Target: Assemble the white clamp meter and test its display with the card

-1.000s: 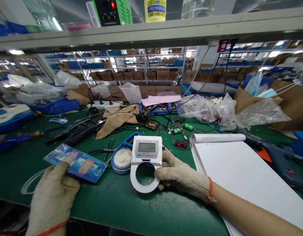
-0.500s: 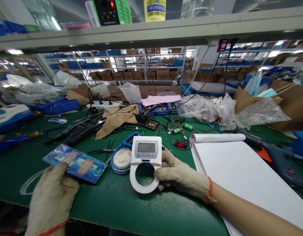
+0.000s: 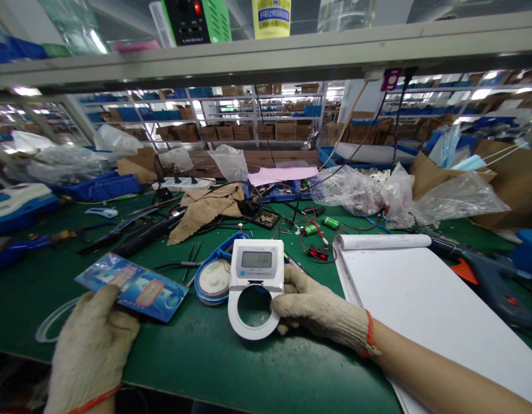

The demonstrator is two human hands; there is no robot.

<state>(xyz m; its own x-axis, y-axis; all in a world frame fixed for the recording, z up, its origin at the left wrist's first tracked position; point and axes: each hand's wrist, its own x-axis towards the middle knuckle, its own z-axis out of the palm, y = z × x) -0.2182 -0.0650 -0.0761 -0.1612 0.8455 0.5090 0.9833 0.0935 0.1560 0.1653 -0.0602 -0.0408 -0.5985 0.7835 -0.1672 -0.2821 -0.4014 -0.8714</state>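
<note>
Wearing a knitted glove, my right hand point(image 3: 311, 305) grips the right side of a white meter head point(image 3: 256, 293). The meter has a lit-grey LCD reading about 20.0 and a round ring opening below. My left hand point(image 3: 95, 333), gloved too, pinches a blue printed card or packet point(image 3: 134, 286) between thumb and fingers. Just behind the meter lies a round blue-rimmed case point(image 3: 214, 278) with a white disc inside. A clear tube loop point(image 3: 48, 325) rests beside my left hand, partly covered by it.
An open notepad point(image 3: 412, 287) lies at the right, with a dark power tool point(image 3: 490, 282) beyond it. A brown cloth point(image 3: 209, 207), green batteries point(image 3: 331, 223), a small red-wired display point(image 3: 318, 252) and plastic bags point(image 3: 352, 190) lie toward the back. A shelf edge point(image 3: 266, 54) crosses above.
</note>
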